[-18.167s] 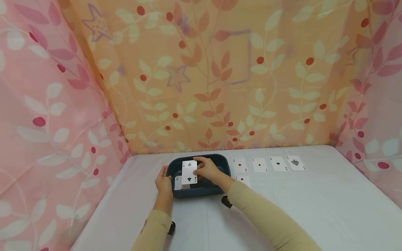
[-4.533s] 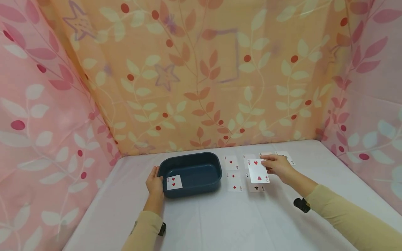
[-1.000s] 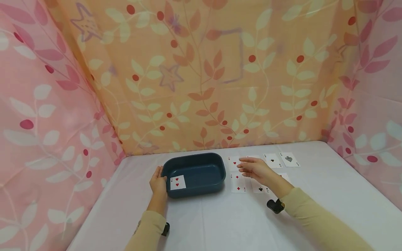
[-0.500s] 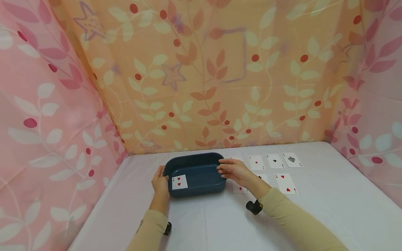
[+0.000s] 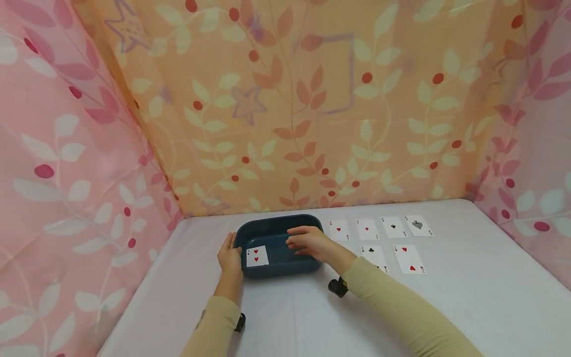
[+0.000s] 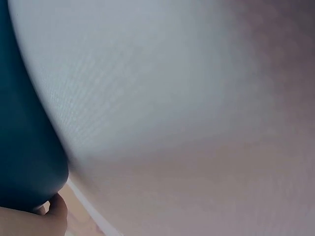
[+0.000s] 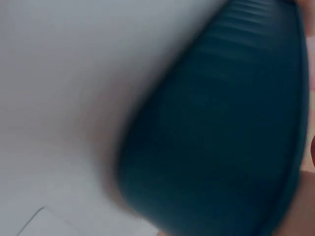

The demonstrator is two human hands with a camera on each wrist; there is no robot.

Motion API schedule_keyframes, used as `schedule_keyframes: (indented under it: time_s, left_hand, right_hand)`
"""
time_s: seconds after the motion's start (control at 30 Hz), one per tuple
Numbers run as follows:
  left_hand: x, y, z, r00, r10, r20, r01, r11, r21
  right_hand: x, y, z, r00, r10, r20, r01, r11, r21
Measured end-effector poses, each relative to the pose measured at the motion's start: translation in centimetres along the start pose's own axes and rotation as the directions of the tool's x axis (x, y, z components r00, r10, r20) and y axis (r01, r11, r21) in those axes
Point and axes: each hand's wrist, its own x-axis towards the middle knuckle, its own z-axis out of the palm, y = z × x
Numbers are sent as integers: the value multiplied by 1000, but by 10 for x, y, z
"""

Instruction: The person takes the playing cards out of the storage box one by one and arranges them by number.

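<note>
A dark blue plastic tub [image 5: 283,269] stands on the white-covered table, its wall also filling much of the right wrist view. My left hand [image 5: 230,257] holds its left end, thumb at the rim and fingers along the outside. Inside, at the left, lies a playing card with red hearts [image 5: 257,256]; its index is too small to read surely. Over the tub's right half is my right hand [image 5: 308,243], fingers loosely extended and holding nothing. The right hand and sleeve cover part of the tub and the table beside it.
Right of the tub, four aces form a back row: hearts [image 5: 339,230], diamonds [image 5: 367,229], clubs [image 5: 393,227] and spades [image 5: 418,225]. Before them lie the two of clubs [image 5: 371,254], partly behind the sleeve, and two of hearts [image 5: 409,259]. Patterned cloth [image 5: 285,148] encloses the table.
Earlier my right hand carried the two of hearts, now lying in the front row. It has since moved left, without a card, over the tub. The left hand stays at the tub.
</note>
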Motion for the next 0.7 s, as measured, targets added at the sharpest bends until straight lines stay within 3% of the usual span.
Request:
schedule_keyframes:
  time_s: [0.23,0.4,0.5,0.63,0.7]
  left_hand:
    - [2,-3,2,1000,22,-21,-22,1000,-4]
    - [1,-7,5,1000,16,-13,-16,1000,-10]
    - [2,-9,5,999,43,-7,-43,999,-30]
    - [2,-8,3,999,52,-1,-52,998,-43]
    - [2,-5,2,999,47,0,-47,998,-33]
  right_hand:
    - [31,12,23,994,94,57,-80,976,-202]
    - [48,24,37,987,103,123,-39,898,-438]
    - [57,29,48,991,43,127,42,803,-595]
    - [64,31,64,991,-44,124,125,612,-781]
    - [67,31,70,992,-52,115,125,545,-829]
